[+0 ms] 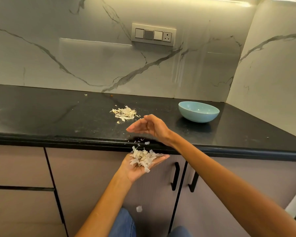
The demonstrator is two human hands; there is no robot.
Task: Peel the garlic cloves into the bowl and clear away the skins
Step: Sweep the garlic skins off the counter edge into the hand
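- Left hand (140, 166): palm up below the counter (58, 117) edge, cupping skins (143, 158).
- Right hand (149, 127): flat, fingers straight, empty, above the edge.
- Pile (125, 113): on the counter, near the bowl (198, 111).
- Method: we sweep slowly, cup held tight under the edge; a flake (139, 208) escapes below.

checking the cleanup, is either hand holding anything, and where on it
The left hand carries a heap of garlic skins on its upturned palm, fingers flat, no pinch. The right hand is open and holds nothing.
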